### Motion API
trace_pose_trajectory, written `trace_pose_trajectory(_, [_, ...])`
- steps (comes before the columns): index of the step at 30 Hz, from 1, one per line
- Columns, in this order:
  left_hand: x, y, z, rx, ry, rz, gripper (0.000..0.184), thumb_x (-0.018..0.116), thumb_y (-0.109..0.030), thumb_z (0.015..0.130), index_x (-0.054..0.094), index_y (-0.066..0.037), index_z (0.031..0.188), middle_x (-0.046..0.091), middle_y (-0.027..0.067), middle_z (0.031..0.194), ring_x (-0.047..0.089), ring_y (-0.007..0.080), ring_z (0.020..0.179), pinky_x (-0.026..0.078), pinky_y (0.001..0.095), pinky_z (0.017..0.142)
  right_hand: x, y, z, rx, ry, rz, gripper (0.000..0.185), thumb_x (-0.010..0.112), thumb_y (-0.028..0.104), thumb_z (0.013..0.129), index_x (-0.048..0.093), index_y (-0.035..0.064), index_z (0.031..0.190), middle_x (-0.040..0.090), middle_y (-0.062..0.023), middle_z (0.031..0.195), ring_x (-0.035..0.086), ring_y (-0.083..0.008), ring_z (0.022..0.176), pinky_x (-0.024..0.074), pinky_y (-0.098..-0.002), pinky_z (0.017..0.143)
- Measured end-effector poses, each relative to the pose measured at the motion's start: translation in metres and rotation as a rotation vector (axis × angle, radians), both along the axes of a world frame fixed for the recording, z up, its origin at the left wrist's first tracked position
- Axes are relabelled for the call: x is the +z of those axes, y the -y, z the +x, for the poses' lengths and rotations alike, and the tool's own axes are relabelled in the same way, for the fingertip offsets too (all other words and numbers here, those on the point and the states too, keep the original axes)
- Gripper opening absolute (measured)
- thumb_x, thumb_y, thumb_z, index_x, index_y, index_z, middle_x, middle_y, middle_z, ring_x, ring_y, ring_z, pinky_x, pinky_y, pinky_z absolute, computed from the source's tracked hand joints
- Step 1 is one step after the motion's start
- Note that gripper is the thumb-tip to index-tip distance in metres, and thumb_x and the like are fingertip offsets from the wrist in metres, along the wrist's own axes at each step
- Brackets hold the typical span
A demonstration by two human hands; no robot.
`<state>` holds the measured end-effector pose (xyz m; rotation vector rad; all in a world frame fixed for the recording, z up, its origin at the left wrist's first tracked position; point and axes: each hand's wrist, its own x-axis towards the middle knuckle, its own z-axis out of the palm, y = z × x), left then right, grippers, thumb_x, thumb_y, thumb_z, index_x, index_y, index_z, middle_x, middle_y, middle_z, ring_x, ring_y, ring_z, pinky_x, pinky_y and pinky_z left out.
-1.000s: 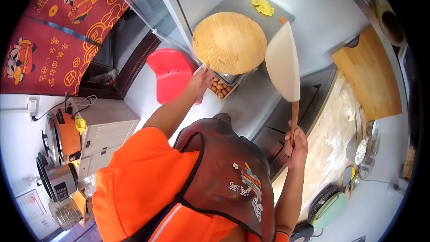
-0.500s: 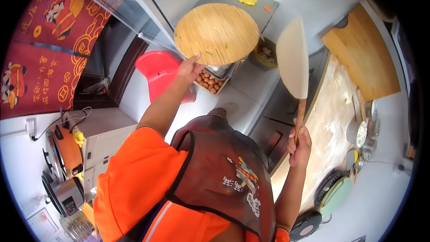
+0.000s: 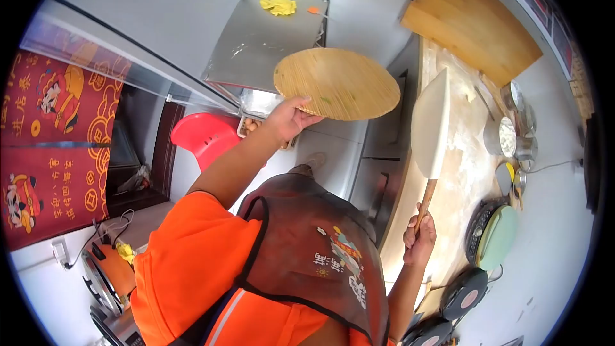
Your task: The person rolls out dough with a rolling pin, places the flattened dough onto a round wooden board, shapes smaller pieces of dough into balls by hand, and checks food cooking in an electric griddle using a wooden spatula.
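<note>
My left hand (image 3: 291, 118) grips the near edge of a round bamboo board (image 3: 339, 83), held out in the air and slightly tilted. Small green bits cling to its surface. In my right hand (image 3: 419, 240) is the wooden handle of a large paddle (image 3: 430, 128), its broad pale blade pointing up and away. The blade hangs over the edge of a floury wooden worktop (image 3: 458, 173), and no contact with the worktop can be made out.
A steel table (image 3: 256, 38) with a yellow cloth (image 3: 278, 5) stands ahead. Below left are a red chair (image 3: 205, 138) and partly hidden eggs (image 3: 250, 126). Along the worktop lie a cutting board (image 3: 474, 19), a pot of white contents (image 3: 503, 138) and a green round lid (image 3: 498, 237).
My view has turned rightward, so the steel table and chair sit further left. The bamboo board has moved away from the steel table toward the worktop. Both hands keep their holds.
</note>
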<state>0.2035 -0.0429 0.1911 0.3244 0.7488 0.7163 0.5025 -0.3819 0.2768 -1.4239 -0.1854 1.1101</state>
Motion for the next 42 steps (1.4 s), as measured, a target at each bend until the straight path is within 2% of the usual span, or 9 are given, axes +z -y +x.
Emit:
trace_pose_trajectory(6, [-0.008,-0.018,0.068,0.039,0.028,-0.100,0.037,0.055,-0.006,0.097,0.053,0.004,0.133,0.065,0.0221,0.126,0.067,0.0359,0.116,0.060,0.0463,0.101,0.003,0.010,0.006,-0.117,0.026,0.003,0.041,0.049,0.026,0.110,0.054,-0.0023,0.139,0.063,-0.0019,0.081,0.033,-0.0031,0.044,0.0242,-0.0195,0.039])
trace_pose_trajectory(11, [-0.073,-0.154,0.132,0.225,0.265,-0.461,0.031,0.045,0.000,0.097,0.046,0.014,0.125,0.058,0.0297,0.126,0.063,0.0464,0.117,0.065,0.0489,0.093,0.008,-0.002,0.014,-0.194,0.003,0.074,0.041,0.053,0.027,0.109,0.054,-0.0011,0.139,0.063,-0.0022,0.081,0.035,-0.0032,0.045,0.0245,-0.0184,0.039])
trace_pose_trajectory(17, [-0.080,-0.184,0.166,0.332,0.087,-0.503,0.029,0.041,0.003,0.094,0.041,0.016,0.120,0.050,0.0330,0.134,0.061,0.0542,0.115,0.065,0.0547,0.093,0.010,-0.018,0.016,-0.197,0.015,0.122,0.042,0.051,0.027,0.110,0.053,-0.0020,0.140,0.062,-0.0024,0.082,0.034,-0.0034,0.045,0.0251,-0.0189,0.038])
trace_pose_trajectory(20, [-0.088,-0.174,0.151,0.091,0.134,-0.382,0.033,0.042,0.002,0.094,0.043,0.014,0.125,0.053,0.0307,0.132,0.061,0.0505,0.117,0.063,0.0536,0.096,0.010,-0.019,0.016,-0.197,0.018,0.105,0.041,0.051,0.026,0.110,0.053,-0.0026,0.140,0.062,-0.0025,0.082,0.034,-0.0033,0.045,0.0245,-0.0188,0.038])
trace_pose_trajectory(23, [-0.044,-0.130,0.142,-0.015,-0.122,-0.143,0.039,0.045,-0.001,0.096,0.044,0.010,0.133,0.058,0.0274,0.131,0.062,0.0450,0.120,0.060,0.0529,0.099,0.006,-0.017,0.019,-0.198,0.021,0.078,0.041,0.051,0.024,0.109,0.053,-0.0031,0.139,0.062,-0.0024,0.082,0.034,-0.0032,0.045,0.0242,-0.0187,0.039])
trace_pose_trajectory(26, [-0.032,-0.090,0.113,-0.163,-0.153,0.017,0.043,0.051,-0.007,0.099,0.045,0.005,0.140,0.061,0.0222,0.133,0.063,0.0381,0.122,0.057,0.0520,0.101,0.007,-0.018,0.021,-0.201,0.040,0.053,0.039,0.050,0.027,0.110,0.057,-0.0014,0.136,0.063,-0.0012,0.079,0.033,-0.0029,0.044,0.0239,-0.0193,0.039])
trace_pose_trajectory(29, [-0.029,-0.056,0.086,-0.252,-0.068,0.090,0.046,0.058,-0.010,0.101,0.046,-0.001,0.144,0.061,0.0178,0.139,0.064,0.0344,0.124,0.056,0.0508,0.103,0.009,-0.017,0.027,-0.187,0.012,0.074,0.041,0.052,0.025,0.109,0.053,-0.0030,0.139,0.062,-0.0023,0.083,0.034,-0.0031,0.045,0.0240,-0.0187,0.039])
trace_pose_trajectory(34, [-0.017,-0.017,0.076,-0.391,0.004,0.176,0.046,0.059,-0.012,0.102,0.046,-0.001,0.145,0.062,0.0148,0.139,0.063,0.0316,0.126,0.054,0.0497,0.105,0.016,-0.010,0.047,-0.185,0.065,0.066,0.042,0.054,0.029,0.109,0.056,-0.0013,0.138,0.062,-0.0004,0.080,0.033,-0.0026,0.044,0.0236,-0.0186,0.039])
trace_pose_trajectory(42, [-0.006,0.032,0.115,-0.581,0.081,0.209,0.046,0.059,-0.006,0.101,0.048,0.000,0.145,0.062,0.0144,0.141,0.064,0.0307,0.125,0.054,0.0505,0.106,0.040,0.029,0.077,-0.223,0.481,0.042,0.035,0.055,0.023,0.108,0.061,0.0028,0.136,0.063,0.0030,0.083,0.033,0.0008,0.051,0.0237,-0.0169,0.045])
